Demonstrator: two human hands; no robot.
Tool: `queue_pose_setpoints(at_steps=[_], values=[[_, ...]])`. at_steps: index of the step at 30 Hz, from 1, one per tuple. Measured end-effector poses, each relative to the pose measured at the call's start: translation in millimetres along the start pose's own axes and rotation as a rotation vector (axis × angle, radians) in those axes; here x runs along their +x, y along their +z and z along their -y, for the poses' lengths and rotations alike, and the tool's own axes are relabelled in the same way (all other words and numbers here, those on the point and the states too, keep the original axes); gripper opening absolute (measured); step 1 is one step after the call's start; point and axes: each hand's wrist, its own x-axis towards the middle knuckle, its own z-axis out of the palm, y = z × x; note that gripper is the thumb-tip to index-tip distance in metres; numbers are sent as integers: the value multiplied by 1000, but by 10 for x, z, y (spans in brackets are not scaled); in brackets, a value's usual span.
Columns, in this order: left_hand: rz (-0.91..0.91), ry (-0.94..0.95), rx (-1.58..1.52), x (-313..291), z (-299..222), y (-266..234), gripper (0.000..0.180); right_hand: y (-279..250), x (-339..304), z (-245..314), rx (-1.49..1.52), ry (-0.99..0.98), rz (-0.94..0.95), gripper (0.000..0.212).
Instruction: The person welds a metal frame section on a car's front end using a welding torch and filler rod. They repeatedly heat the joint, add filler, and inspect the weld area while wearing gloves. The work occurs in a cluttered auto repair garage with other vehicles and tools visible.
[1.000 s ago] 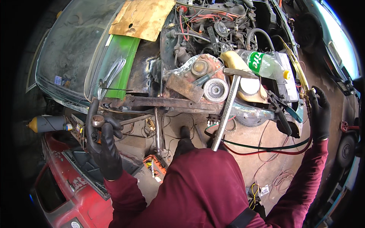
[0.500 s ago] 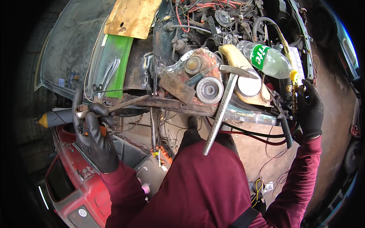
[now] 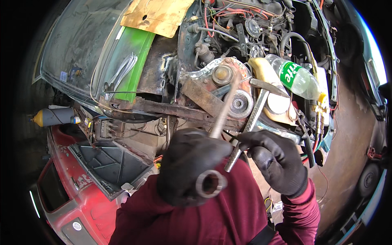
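Hands, two, black-gloved, apart. Left hand [image 3: 190, 165]: closed round a ring-ended metal tool [image 3: 199, 185]; a motion-blurred bar [image 3: 224, 112] rises from the fist towards 1 o'clock, whether one piece with the ring cannot be told. Right hand [image 3: 281, 163], at the left's 3 o'clock: fingertips at the handle of a hammer [image 3: 257, 109]; whether they grip it cannot be told.

Hazards, as judged: the hammer's handle overhangs the car's front edge, so a careless knock might tip it off. The bar, if swung further, could clip that handle or the ribbed disc [image 3: 241, 105]. A tug on the hoses could drag the torch [image 3: 320, 109], at the right hand's 1 to 2 o'clock, against the bottle [image 3: 297, 77].

Materials: hammer, bare steel, handle textured, head narrow. Ring, smooth, hollow, grey. Disc, round, metallic, ridged. Block [image 3: 202, 97], flat, rectangular, rust-brown. Torch, slender, brass-coloured. Bottle, clear plastic, green label. Panel [image 3: 136, 61], at the left hand's 11 o'clock, glossy green.
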Motion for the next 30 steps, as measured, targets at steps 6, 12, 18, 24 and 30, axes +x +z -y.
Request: queue_pose_setpoints(at_steps=[6, 12, 18, 24, 30], values=[[-184, 163, 193, -77, 114, 518, 34, 588, 270, 75, 612, 391, -137, 45], [-221, 117, 173, -681, 577, 44, 52, 456, 592, 193, 190, 365, -302, 53], [-732, -343, 185, -1451, 1527, -625, 38, 399, 853, 427, -566, 415, -180, 35], [-991, -429, 120, -1546, 2272, -899, 34, 649, 1178, 449, -929, 142, 28, 29], [-976, -336, 195, -1492, 2597, -860, 29, 734, 1457, 273, -1098, -107, 188, 21]])
